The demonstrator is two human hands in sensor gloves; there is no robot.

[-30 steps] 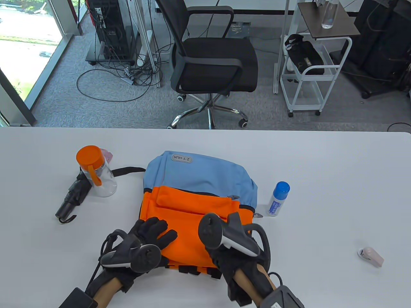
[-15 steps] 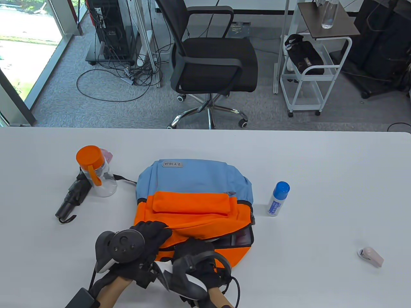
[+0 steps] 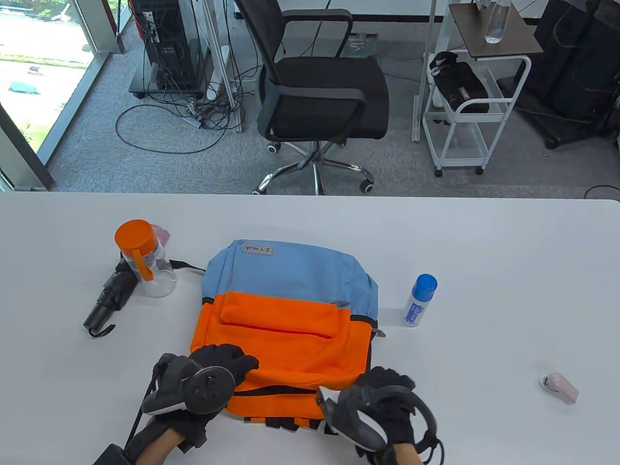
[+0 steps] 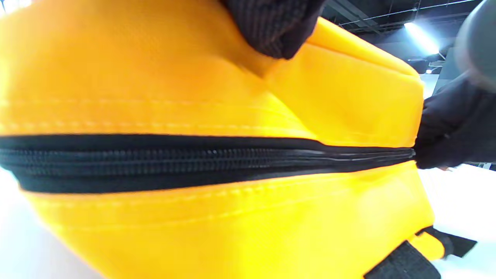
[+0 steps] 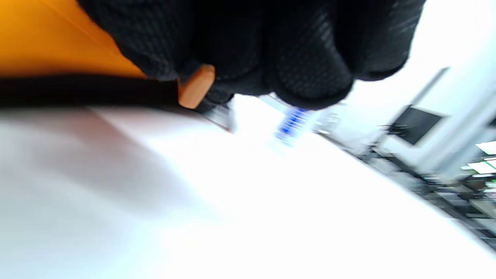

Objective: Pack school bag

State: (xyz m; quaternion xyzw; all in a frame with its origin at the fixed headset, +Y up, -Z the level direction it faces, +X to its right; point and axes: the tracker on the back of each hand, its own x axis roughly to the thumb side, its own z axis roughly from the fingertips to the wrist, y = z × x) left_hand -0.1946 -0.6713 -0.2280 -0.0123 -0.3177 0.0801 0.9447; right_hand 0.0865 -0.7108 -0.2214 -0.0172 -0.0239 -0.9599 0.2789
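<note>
The school bag [image 3: 290,310], blue on its far half and orange on its near half, lies flat on the white table [image 3: 484,271]. My left hand [image 3: 220,361] grips the bag's near left corner; its fingertip [image 4: 275,27] presses into the orange fabric. My right hand [image 3: 382,392] is at the near right corner and pinches the orange zipper pull [image 5: 195,87]. The black zipper [image 4: 201,157] runs closed between the two hands and also shows in the table view [image 3: 276,390].
A clear cup with an orange lid [image 3: 145,261] and a folded black umbrella [image 3: 109,300] lie left of the bag. A white bottle with a blue cap [image 3: 419,300] stands to its right. A small pink-and-white object [image 3: 559,387] lies at the near right.
My right hand has slid from the bag's near left to its near right corner, and the open compartment is now zipped shut. The bag has shifted slightly.
</note>
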